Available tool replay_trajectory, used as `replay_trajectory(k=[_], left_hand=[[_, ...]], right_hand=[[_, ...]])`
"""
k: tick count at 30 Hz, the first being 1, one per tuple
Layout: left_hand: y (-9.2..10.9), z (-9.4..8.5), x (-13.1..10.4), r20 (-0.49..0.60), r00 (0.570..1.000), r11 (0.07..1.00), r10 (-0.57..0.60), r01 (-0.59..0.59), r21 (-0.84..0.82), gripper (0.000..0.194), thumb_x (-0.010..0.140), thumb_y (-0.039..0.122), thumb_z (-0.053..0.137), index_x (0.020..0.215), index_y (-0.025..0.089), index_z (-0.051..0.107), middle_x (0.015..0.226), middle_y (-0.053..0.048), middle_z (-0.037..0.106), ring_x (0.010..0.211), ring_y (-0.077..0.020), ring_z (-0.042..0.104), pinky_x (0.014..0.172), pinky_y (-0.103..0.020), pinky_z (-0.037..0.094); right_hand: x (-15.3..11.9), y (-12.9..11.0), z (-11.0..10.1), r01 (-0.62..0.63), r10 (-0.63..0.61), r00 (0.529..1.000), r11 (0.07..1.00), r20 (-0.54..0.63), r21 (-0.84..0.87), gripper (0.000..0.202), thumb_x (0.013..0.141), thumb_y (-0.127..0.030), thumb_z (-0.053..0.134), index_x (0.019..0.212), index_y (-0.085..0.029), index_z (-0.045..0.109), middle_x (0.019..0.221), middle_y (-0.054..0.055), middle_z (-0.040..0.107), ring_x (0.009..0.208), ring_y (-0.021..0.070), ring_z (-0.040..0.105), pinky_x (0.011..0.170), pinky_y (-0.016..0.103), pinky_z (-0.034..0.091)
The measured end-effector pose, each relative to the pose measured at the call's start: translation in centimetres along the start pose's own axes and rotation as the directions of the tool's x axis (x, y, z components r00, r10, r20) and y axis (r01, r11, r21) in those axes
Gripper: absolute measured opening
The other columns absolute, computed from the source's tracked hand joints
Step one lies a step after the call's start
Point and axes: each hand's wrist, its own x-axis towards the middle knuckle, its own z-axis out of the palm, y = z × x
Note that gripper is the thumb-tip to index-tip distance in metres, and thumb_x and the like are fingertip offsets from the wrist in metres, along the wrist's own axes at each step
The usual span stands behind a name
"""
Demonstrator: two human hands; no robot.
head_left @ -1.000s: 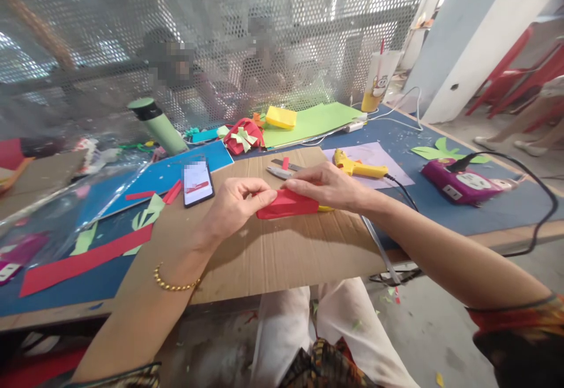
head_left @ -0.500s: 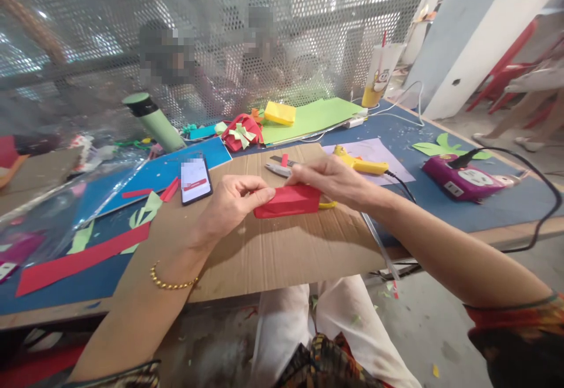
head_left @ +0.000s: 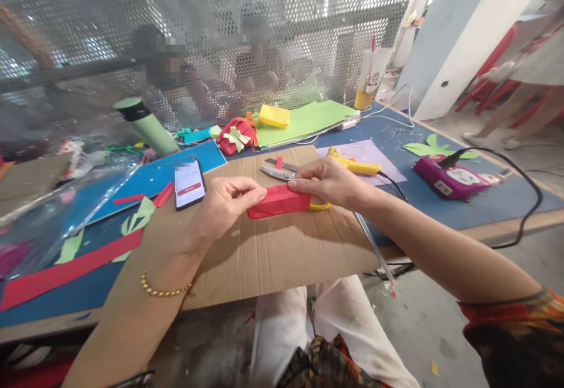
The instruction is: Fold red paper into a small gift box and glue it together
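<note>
We pinch the folded red paper (head_left: pixel 278 201) at both ends: our left hand (head_left: pixel 222 207) closes its fingers (head_left: pixel 254 192) on the left end, our right hand (head_left: pixel 328 181) grips the right. It hangs just above the cardboard sheet (head_left: pixel 273 247) on the worktop (head_left: pixel 440 200). Scissors (head_left: pixel 279 171) lie just beyond, a phone (head_left: pixel 188 184) to the left, and a yellow glue gun (head_left: pixel 352 165) to the right.

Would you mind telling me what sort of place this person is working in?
Probably a shared craft workshop: coloured paper sheets, scissors and a yellow glue gun cover the table, while both hands hold red paper.
</note>
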Motion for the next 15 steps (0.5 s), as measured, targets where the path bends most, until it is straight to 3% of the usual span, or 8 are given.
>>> replay_trajectory(k=[5,9,15], left_hand=[[0.0,-0.1,0.1,0.011,1.0,1.0,-0.015,0.015,-0.023,0.029,0.08,0.037,0.07,0.058,0.018,0.067,0.057,0.0,0.058,0.057,-0.0122,0.048,0.053,-0.024,0.039],[-0.4,-0.4,0.3,-0.042,0.999,1.0,-0.002,0.002,-0.019,0.026,0.077,0.037,0.071,0.059,0.018,0.07,0.06,0.0,0.062,0.058,-0.0128,0.051,0.054,-0.025,0.041],[-0.3,-0.5,0.2,-0.061,0.998,0.999,0.031,-0.028,0.041,0.031,0.079,0.038,0.069,0.057,0.018,0.067,0.057,0.0,0.056,0.055,-0.0119,0.047,0.051,-0.024,0.036]], right_hand=[[-0.2,0.0,-0.6,-0.016,0.015,0.999,1.0,0.051,0.006,0.06,0.087,-0.068,0.063,0.056,-0.021,0.043,0.054,-0.005,0.035,0.053,0.0079,0.029,0.051,0.028,0.018],[-0.2,0.0,-1.6,-0.002,0.002,0.999,1.0,0.054,0.008,0.069,0.092,-0.083,0.049,0.062,-0.021,0.047,0.058,-0.003,0.037,0.055,0.0091,0.03,0.051,0.028,0.018],[-0.1,0.4,-1.6,-0.014,0.015,0.998,1.0,0.069,-0.017,0.062,0.089,-0.075,0.06,0.061,-0.021,0.046,0.054,-0.005,0.037,0.051,0.0079,0.029,0.048,0.027,0.016]])
